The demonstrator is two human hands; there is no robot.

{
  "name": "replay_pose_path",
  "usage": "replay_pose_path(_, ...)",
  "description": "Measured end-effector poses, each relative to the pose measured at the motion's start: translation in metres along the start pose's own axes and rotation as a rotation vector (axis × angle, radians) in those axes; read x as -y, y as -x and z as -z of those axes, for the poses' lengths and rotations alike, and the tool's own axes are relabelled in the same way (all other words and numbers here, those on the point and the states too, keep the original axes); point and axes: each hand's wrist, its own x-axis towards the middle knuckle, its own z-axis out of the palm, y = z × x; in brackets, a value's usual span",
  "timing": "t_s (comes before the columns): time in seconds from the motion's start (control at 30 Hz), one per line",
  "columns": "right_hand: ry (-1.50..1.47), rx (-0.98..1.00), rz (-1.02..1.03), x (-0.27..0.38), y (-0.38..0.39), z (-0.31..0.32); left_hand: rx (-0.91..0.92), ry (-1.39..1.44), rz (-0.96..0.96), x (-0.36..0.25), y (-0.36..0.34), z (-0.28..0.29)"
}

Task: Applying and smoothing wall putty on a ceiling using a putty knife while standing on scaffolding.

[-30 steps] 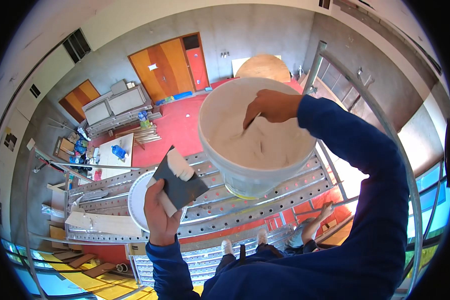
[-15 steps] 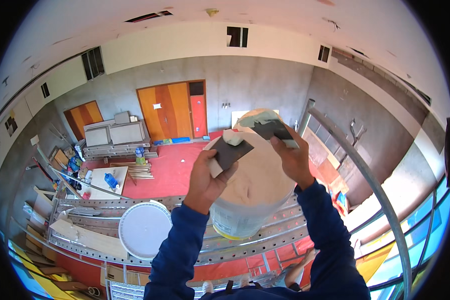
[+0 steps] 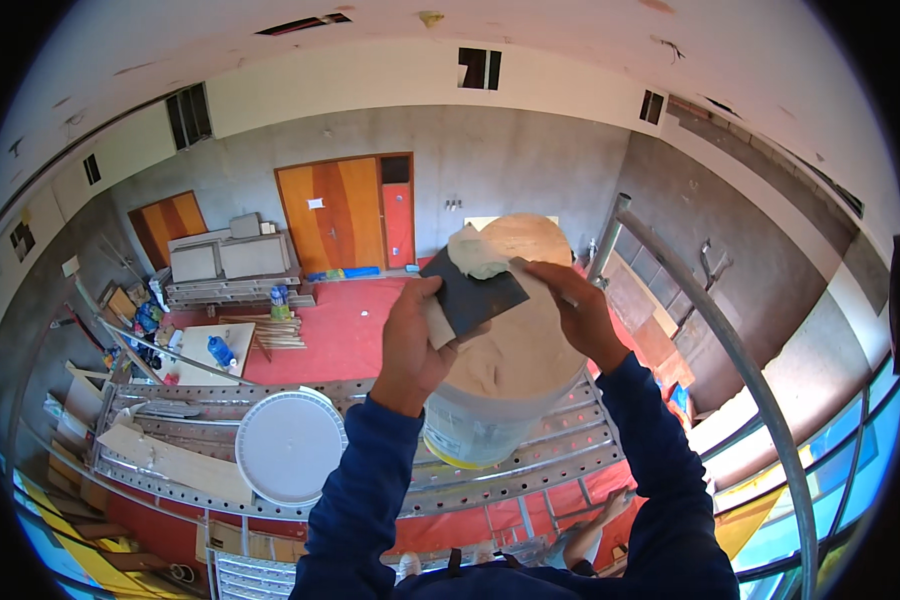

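Observation:
My left hand [image 3: 415, 345] grips a dark square putty scraper [image 3: 478, 305] with a pale handle, a lump of whitish-green paste [image 3: 475, 255] on its far edge. Close beside it my right hand [image 3: 582, 315] is closed on a second scraper, seen nearly edge-on and mostly hidden, at that paste. Both are held above a large white plastic bucket [image 3: 485, 430] of pale beige compound [image 3: 505, 375], standing on the perforated metal scaffold deck [image 3: 550, 478]. To its left a round white lid [image 3: 288, 450] lies on the deck.
A curved metal guardrail [image 3: 740, 375] runs along my right, and a plank [image 3: 170, 460] lies left on the deck. Below are red floor, a cluttered white table [image 3: 200, 355], stacked boards [image 3: 225, 265] and wooden doors [image 3: 325, 215]. Another person's arm [image 3: 595, 530] shows beneath the scaffold.
My right hand has come up out of the bucket with a paste-laden scraper. Since half a second ago it has brought that scraper onto the left one, where the paste now sits along the far edge.

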Motion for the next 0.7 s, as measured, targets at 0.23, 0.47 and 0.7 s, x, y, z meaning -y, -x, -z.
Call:
replay_pose_path(0.23,-1.25,-0.423,-0.499,0.032,0.004,-0.007,-0.104,0.093,0.104,0.007,0.003,0.041)
replay_pose_path(0.47,-1.543,-0.259,-0.639,0.05,0.01,-0.026,0.189,0.377,0.309,0.025,-0.004,0.043)
replay_pose_path(0.7,-0.505,-0.419,-0.607,0.059,0.03,-0.036,-0.16,0.135,0.057,0.011,0.015,0.033)
